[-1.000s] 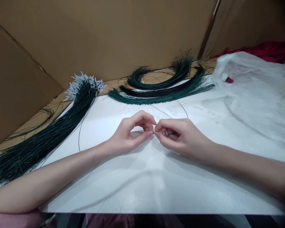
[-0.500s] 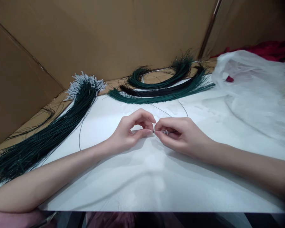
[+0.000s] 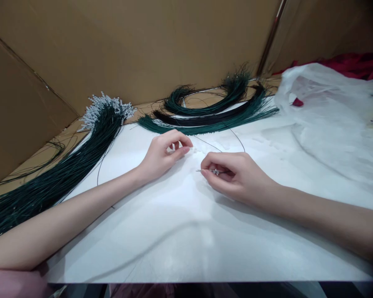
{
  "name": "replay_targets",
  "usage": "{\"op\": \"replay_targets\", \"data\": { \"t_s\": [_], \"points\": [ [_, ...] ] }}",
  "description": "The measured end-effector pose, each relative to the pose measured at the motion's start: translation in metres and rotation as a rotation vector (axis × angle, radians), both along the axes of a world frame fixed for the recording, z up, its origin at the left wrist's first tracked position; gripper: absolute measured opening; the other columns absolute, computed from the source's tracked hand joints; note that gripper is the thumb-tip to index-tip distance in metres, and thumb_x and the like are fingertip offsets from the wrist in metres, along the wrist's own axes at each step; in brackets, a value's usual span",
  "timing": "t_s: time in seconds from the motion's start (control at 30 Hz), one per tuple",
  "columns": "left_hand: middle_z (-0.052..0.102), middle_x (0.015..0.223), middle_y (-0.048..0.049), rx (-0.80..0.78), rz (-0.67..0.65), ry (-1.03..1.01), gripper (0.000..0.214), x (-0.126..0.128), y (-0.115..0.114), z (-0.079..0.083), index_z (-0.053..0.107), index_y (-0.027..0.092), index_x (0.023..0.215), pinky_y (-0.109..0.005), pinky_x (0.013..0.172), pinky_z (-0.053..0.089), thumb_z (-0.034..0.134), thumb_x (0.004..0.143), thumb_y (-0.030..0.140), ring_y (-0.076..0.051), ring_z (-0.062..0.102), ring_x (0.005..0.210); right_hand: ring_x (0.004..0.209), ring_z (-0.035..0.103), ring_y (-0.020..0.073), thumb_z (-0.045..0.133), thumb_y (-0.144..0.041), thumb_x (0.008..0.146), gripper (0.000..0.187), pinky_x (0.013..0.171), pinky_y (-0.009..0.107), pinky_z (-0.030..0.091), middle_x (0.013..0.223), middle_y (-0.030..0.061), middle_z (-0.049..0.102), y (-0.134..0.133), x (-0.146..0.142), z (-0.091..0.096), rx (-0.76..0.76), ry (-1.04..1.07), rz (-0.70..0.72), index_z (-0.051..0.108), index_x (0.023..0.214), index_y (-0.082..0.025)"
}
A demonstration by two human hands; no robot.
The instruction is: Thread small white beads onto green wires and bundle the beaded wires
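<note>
Between the thumb and forefinger of my right hand (image 3: 236,174), a thin dark wire is pinched; its short ends (image 3: 198,170) stick out to the left. Small white beads (image 3: 216,171) on the wire show inside the curled fingers. My left hand (image 3: 169,151) is farther back on the white board, thumb and forefinger drawn together beside tiny loose white beads (image 3: 195,150). Whether a bead is between those fingertips is too small to tell. The two hands are apart.
At the left lies a long bundle of dark green wires (image 3: 93,145) topped with white beaded ends (image 3: 96,109). Curved wire bundles (image 3: 205,128) lie at the back against a cardboard wall (image 3: 161,49). A translucent plastic bag (image 3: 332,111) and red material (image 3: 357,66) are at the right.
My left hand has moved away from my right hand, up and to the left, to the loose white beads. My right hand stays nearly in place, and the wire's ends now show.
</note>
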State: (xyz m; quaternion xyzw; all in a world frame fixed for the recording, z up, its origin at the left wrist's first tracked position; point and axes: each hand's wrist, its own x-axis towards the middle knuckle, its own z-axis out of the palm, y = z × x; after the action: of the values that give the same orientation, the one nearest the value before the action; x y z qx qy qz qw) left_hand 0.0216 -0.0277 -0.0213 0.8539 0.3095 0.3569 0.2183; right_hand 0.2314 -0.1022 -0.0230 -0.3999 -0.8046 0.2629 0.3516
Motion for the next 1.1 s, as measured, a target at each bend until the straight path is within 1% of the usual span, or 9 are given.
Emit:
{"op": "replay_targets", "data": {
  "t_s": [0.07, 0.17, 0.3, 0.57, 0.73, 0.8, 0.9, 1.0, 1.1],
  "points": [
    [0.065, 0.085, -0.0023, 0.093, 0.029, 0.078, 0.004, 0.003, 0.010, -0.001, 0.070, 0.018, 0.087, -0.026, 0.068, 0.041, 0.066, 0.087, 0.020, -0.014, 0.055, 0.076, 0.052, 0.036, 0.0067, 0.055, -0.012, 0.086, 0.011, 0.052, 0.022, 0.029, 0.061, -0.0053, 0.047, 0.000, 0.001, 0.000, -0.009, -0.011, -0.008, 0.057, 0.076, -0.017],
    [0.062, 0.082, -0.0018, 0.144, 0.036, 0.139, 0.004, 0.006, 0.019, -0.005, 0.070, 0.018, 0.084, -0.026, 0.068, 0.041, 0.068, 0.085, 0.021, -0.014, 0.055, 0.075, 0.052, 0.036, 0.0070, 0.054, -0.012, 0.086, 0.011, 0.053, 0.022, 0.029, 0.061, -0.0052, 0.047, -0.001, 0.001, 0.000, -0.014, -0.020, -0.013, 0.058, 0.077, -0.017],
    [0.062, 0.081, -0.0007, 0.145, 0.048, 0.184, 0.006, 0.008, 0.021, -0.007, 0.070, 0.018, 0.081, -0.027, 0.068, 0.039, 0.067, 0.086, 0.020, -0.013, 0.054, 0.072, 0.052, 0.035, 0.0067, 0.055, -0.012, 0.086, 0.011, 0.052, 0.022, 0.029, 0.060, -0.0054, 0.046, -0.002, 0.002, 0.001, -0.014, -0.020, -0.006, 0.058, 0.076, -0.017],
    [0.061, 0.078, -0.0001, 0.150, 0.141, 0.239, 0.006, 0.010, 0.019, -0.006, 0.069, 0.017, 0.081, -0.028, 0.068, 0.033, 0.069, 0.085, 0.020, -0.013, 0.052, 0.070, 0.052, 0.034, 0.0070, 0.054, -0.013, 0.085, 0.010, 0.052, 0.022, 0.029, 0.060, -0.0053, 0.046, 0.000, 0.001, -0.001, -0.007, -0.012, -0.006, 0.058, 0.077, -0.017],
    [0.063, 0.079, -0.0002, 0.127, 0.143, 0.214, 0.007, 0.010, 0.020, -0.006, 0.067, 0.016, 0.077, -0.028, 0.069, 0.035, 0.068, 0.083, 0.014, -0.013, 0.052, 0.069, 0.052, 0.035, 0.0072, 0.054, -0.013, 0.085, 0.010, 0.052, 0.022, 0.028, 0.060, -0.0050, 0.046, 0.000, 0.001, 0.000, -0.008, -0.016, 0.005, 0.057, 0.076, -0.018],
    [0.064, 0.079, -0.0005, 0.079, 0.110, 0.135, 0.007, 0.009, 0.018, -0.004, 0.066, 0.016, 0.079, -0.027, 0.069, 0.038, 0.065, 0.084, 0.012, -0.013, 0.054, 0.071, 0.052, 0.035, 0.0070, 0.054, -0.013, 0.085, 0.010, 0.052, 0.022, 0.029, 0.060, -0.0052, 0.046, 0.000, 0.001, 0.000, -0.010, -0.014, 0.009, 0.057, 0.076, -0.018],
    [0.066, 0.080, -0.0013, -0.068, 0.041, -0.028, 0.004, 0.006, 0.008, -0.001, 0.065, 0.016, 0.082, -0.026, 0.071, 0.044, 0.064, 0.086, 0.015, -0.014, 0.059, 0.075, 0.051, 0.035, 0.0068, 0.054, -0.013, 0.085, 0.010, 0.052, 0.022, 0.029, 0.059, -0.0054, 0.046, 0.000, 0.002, 0.001, -0.016, -0.007, 0.005, 0.057, 0.076, -0.018],
    [0.067, 0.083, -0.0028, -0.242, -0.031, -0.163, 0.007, 0.001, -0.012, 0.003, 0.067, 0.016, 0.086, -0.025, 0.073, 0.049, 0.068, 0.086, 0.023, -0.014, 0.062, 0.078, 0.051, 0.035, 0.0066, 0.055, -0.013, 0.085, 0.011, 0.052, 0.022, 0.030, 0.059, -0.0054, 0.047, 0.000, 0.002, 0.001, -0.019, 0.004, 0.010, 0.058, 0.077, -0.017],
    [0.068, 0.084, -0.0040, -0.411, -0.060, -0.214, 0.010, -0.003, -0.032, 0.004, 0.070, 0.017, 0.089, -0.023, 0.069, 0.050, 0.067, 0.088, 0.027, -0.014, 0.063, 0.078, 0.051, 0.035, 0.0064, 0.055, -0.012, 0.085, 0.010, 0.052, 0.021, 0.029, 0.060, -0.0054, 0.048, 0.000, 0.001, 0.000, -0.014, 0.017, 0.019, 0.059, 0.077, -0.017]
  ]
}}
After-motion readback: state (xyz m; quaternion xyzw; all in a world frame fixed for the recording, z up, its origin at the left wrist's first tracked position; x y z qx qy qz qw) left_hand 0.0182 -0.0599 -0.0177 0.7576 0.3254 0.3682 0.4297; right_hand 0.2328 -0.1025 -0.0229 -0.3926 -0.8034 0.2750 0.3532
